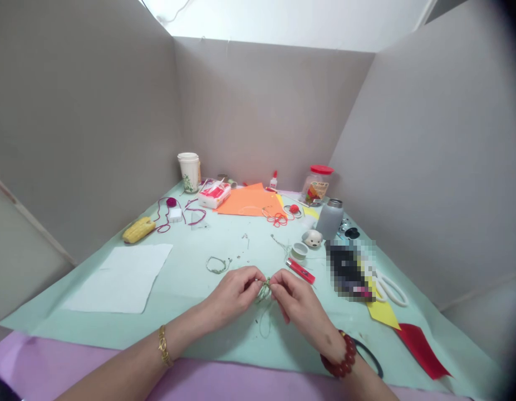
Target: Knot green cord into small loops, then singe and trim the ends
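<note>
My left hand (235, 291) and my right hand (297, 303) meet over the pale green table cover (191, 278), both pinching a small knotted piece of green cord (264, 289) between their fingertips. Loose ends of the cord hang down between the hands onto the cover. A gold bracelet is on my left wrist and a red bead bracelet on my right wrist. A finished loop of green cord (217, 265) lies just beyond my left hand.
A white sheet (124, 275) lies at left, a corn cob (138, 229) behind it. A red lighter (300, 270), tape roll (299, 250), grey bottle (329, 219), white scissors (389, 288), orange paper (249, 201), paper cup (189, 171) and red-lidded jar (317, 184) surround. Cardboard walls enclose the table.
</note>
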Action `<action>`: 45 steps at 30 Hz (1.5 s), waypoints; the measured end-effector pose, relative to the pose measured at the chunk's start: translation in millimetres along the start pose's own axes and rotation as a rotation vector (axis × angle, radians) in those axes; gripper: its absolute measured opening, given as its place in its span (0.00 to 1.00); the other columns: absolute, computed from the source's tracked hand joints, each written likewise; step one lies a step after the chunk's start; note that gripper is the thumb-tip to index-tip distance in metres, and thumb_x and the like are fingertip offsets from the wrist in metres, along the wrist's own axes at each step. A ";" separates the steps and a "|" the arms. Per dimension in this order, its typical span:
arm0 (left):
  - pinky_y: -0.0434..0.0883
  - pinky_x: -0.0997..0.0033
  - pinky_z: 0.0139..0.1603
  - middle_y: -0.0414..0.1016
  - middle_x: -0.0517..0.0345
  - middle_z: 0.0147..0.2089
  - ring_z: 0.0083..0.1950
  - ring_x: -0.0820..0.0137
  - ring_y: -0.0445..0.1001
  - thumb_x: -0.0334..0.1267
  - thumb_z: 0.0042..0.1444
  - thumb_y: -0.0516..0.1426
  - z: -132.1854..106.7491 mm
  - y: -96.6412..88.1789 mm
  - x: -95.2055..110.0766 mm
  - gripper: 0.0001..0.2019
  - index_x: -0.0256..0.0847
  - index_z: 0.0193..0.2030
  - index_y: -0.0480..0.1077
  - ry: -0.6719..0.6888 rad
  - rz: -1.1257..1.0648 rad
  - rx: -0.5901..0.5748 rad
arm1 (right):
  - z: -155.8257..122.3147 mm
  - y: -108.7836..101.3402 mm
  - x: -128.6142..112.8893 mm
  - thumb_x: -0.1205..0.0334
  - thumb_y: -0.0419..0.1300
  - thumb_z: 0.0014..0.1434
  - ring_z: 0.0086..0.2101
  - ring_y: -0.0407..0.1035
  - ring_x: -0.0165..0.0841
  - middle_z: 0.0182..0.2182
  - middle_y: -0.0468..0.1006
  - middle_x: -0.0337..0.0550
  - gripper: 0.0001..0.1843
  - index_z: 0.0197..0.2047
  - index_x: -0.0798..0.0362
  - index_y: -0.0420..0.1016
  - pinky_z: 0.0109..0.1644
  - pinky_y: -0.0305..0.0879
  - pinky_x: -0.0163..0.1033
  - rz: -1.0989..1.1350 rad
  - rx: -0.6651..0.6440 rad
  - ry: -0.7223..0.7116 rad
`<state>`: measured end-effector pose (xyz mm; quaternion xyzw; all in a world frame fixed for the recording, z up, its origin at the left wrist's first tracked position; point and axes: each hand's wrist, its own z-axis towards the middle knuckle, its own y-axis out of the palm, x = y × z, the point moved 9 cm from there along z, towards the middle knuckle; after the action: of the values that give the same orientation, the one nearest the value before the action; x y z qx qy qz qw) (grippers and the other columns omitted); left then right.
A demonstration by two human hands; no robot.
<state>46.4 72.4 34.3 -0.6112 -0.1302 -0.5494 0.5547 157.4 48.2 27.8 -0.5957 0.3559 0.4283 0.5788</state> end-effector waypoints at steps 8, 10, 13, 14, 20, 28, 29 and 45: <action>0.56 0.76 0.29 0.63 0.64 0.25 0.27 0.74 0.59 0.34 0.59 0.47 0.1 4.1 -1.4 0.09 0.40 0.33 0.67 0.001 -0.005 -0.054 | -1.2 13.8 14.9 0.58 0.51 0.58 0.13 0.54 0.24 0.15 0.65 0.30 0.08 0.29 0.51 0.61 0.15 0.51 0.29 0.196 -0.117 0.172; 0.56 0.76 0.29 0.63 0.65 0.26 0.27 0.74 0.59 0.35 0.59 0.47 -0.1 5.4 -2.1 0.09 0.40 0.33 0.67 -0.002 -0.001 -0.061 | 1.0 11.2 15.8 0.60 0.51 0.57 0.14 0.52 0.23 0.17 0.63 0.29 0.07 0.29 0.51 0.61 0.15 0.48 0.28 0.180 -0.100 0.145; 0.56 0.76 0.30 0.62 0.65 0.26 0.27 0.74 0.59 0.35 0.59 0.47 -1.0 5.2 -0.3 0.09 0.40 0.33 0.66 0.004 0.026 -0.047 | 4.3 4.4 14.9 0.64 0.52 0.55 0.17 0.48 0.23 0.17 0.56 0.28 0.05 0.28 0.52 0.62 0.18 0.44 0.28 0.074 -0.048 0.073; 0.56 0.76 0.30 0.62 0.65 0.25 0.27 0.74 0.58 0.35 0.59 0.46 -1.4 4.9 0.4 0.09 0.40 0.32 0.66 0.004 0.035 -0.040 | 5.0 3.2 14.5 0.64 0.52 0.55 0.18 0.48 0.23 0.17 0.55 0.28 0.05 0.27 0.52 0.62 0.19 0.44 0.29 0.046 -0.038 0.053; 0.54 0.76 0.28 0.57 0.68 0.22 0.25 0.76 0.56 0.35 0.60 0.47 -2.4 5.3 1.6 0.08 0.40 0.32 0.64 -0.011 0.024 -0.046 | 5.9 1.8 13.5 0.65 0.53 0.54 0.21 0.49 0.24 0.18 0.55 0.29 0.06 0.26 0.53 0.62 0.22 0.45 0.30 0.016 -0.027 0.025; 0.54 0.76 0.27 0.57 0.68 0.22 0.24 0.76 0.55 0.35 0.59 0.47 -1.3 4.1 1.9 0.09 0.40 0.34 0.66 -0.011 -0.059 -0.092 | 0.0 12.6 17.9 0.59 0.54 0.56 0.16 0.42 0.22 0.16 0.49 0.26 0.08 0.28 0.50 0.59 0.18 0.41 0.30 0.305 -0.118 0.190; 0.54 0.76 0.27 0.57 0.67 0.22 0.24 0.76 0.55 0.36 0.59 0.47 -0.9 4.1 0.4 0.09 0.40 0.33 0.66 -0.021 -0.080 -0.094 | 0.1 12.5 18.7 0.59 0.54 0.56 0.16 0.42 0.22 0.16 0.50 0.26 0.09 0.28 0.50 0.59 0.18 0.41 0.30 0.308 -0.110 0.189; 0.54 0.77 0.25 0.60 0.67 0.22 0.24 0.76 0.57 0.38 0.58 0.49 -2.5 5.1 -5.1 0.07 0.40 0.32 0.64 -0.072 -0.138 -0.094 | 3.2 6.6 12.1 0.59 0.53 0.59 0.18 0.47 0.23 0.16 0.52 0.28 0.11 0.26 0.52 0.61 0.21 0.44 0.31 0.092 -0.047 0.064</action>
<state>47.2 70.9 26.9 -0.6456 -0.1659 -0.5695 0.4810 155.6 51.8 14.2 -0.6054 0.3911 0.4437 0.5326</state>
